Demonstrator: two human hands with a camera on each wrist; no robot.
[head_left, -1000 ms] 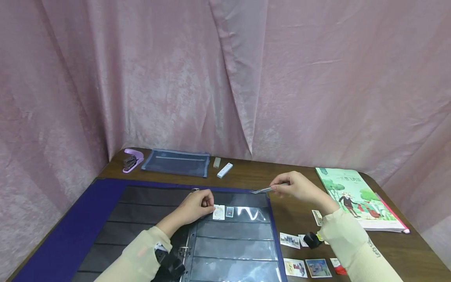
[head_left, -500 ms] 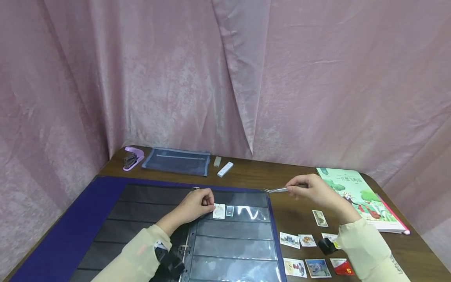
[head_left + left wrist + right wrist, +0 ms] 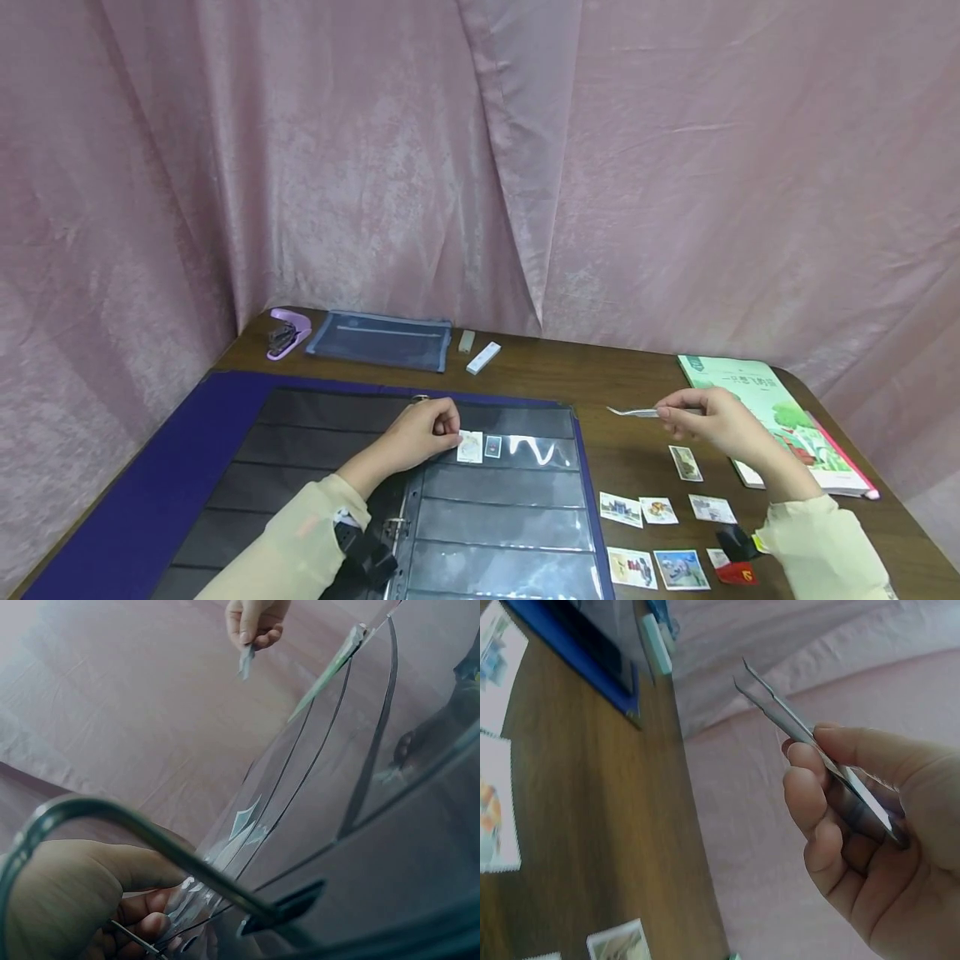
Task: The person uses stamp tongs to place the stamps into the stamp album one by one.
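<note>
A blue stamp album [image 3: 135, 467] lies spread on the table, its ring binder pages divided into pocket strips. My left hand [image 3: 420, 433] pinches the clear plastic of the right page [image 3: 180, 900] between thumb and fingers. Beside its fingertips sit a pale stamp [image 3: 470, 447] and a small blue-edged stamp [image 3: 492, 447] in the second strip. To the right of the album, my right hand [image 3: 712, 421] holds metal tweezers [image 3: 787, 724] above the table. The tweezers' bent tips stand slightly apart, with nothing between them.
Several loose stamps lie right of the album, among them a narrow one [image 3: 686, 463] and a blue one [image 3: 681, 570]. A green book [image 3: 772, 400] is at the right. Behind the album lie a mesh pouch [image 3: 378, 342], a purple-handled object [image 3: 288, 333] and a white bar [image 3: 483, 358].
My right hand has moved right with the tweezers, away from the album's upper right corner and over the table. My left hand stays at the page.
</note>
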